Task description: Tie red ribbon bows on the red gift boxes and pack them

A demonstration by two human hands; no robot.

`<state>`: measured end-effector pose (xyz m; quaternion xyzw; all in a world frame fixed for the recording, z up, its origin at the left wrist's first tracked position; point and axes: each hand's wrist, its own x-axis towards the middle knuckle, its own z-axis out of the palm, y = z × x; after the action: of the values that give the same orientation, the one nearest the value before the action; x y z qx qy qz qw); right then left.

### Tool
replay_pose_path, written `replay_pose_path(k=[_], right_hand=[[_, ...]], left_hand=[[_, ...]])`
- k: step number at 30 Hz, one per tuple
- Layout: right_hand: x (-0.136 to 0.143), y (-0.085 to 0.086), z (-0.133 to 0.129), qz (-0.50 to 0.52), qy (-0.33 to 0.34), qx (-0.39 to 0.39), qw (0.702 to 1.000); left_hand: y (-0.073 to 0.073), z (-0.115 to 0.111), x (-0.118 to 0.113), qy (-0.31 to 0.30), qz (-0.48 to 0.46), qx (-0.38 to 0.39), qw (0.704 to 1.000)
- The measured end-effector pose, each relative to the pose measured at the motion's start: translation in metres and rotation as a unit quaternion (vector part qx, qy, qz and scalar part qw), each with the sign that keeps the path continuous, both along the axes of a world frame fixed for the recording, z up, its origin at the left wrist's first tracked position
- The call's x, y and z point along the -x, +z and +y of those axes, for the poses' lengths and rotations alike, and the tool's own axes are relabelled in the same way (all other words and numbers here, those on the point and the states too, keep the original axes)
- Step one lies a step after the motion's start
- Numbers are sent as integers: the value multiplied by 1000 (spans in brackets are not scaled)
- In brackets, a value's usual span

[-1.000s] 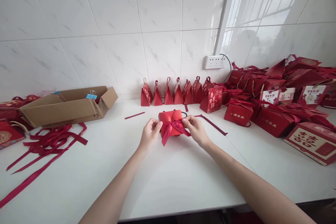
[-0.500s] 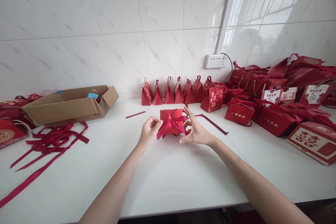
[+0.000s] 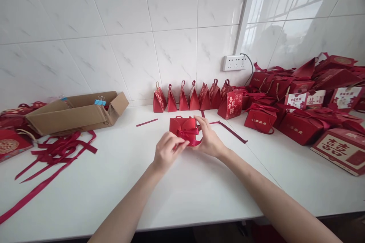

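Observation:
A small red gift box (image 3: 174,124) sits on the white table in front of me, its top folded into petal-like flaps. Across its front runs a crimson ribbon bow (image 3: 188,133). My left hand (image 3: 168,150) is closed, thumb and forefinger pinching a lower end of the ribbon at the box's front. My right hand (image 3: 209,138) grips the right side of the box, fingers over the top edge and thumb low near the front. The underside of the box and part of its left corner are hidden by my hands.
Behind stands a row of red triangular boxes (image 3: 188,100). Many red gift boxes (image 3: 296,125) are piled at the right. To the left are a cardboard carton (image 3: 76,119) and loose ribbons (image 3: 57,150). Ribbon strips (image 3: 232,132) lie nearby; a power strip (image 3: 234,63) is on the wall.
My left hand has moved from the box's left side to its front and now pinches the ribbon end. My right hand has closed onto the box's right side. The box has tilted slightly.

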<state>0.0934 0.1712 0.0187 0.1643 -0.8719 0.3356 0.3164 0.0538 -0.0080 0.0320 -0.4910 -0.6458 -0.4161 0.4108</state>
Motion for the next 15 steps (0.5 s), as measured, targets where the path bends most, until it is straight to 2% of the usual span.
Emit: replay_pose_path(k=[3, 10, 13, 15], right_hand=[[-3, 0, -2, 45, 18, 20, 999], [-4, 1, -2, 44, 37, 51, 997], [-4, 1, 0, 37, 29, 52, 998], [-5, 1, 2, 29, 21, 51, 998]], left_hand=[[-2, 3, -5, 6, 119, 30, 992], [-1, 3, -4, -7, 115, 16, 993], [0, 0, -6, -20, 53, 14, 998], [1, -2, -6, -8, -57, -19, 998]])
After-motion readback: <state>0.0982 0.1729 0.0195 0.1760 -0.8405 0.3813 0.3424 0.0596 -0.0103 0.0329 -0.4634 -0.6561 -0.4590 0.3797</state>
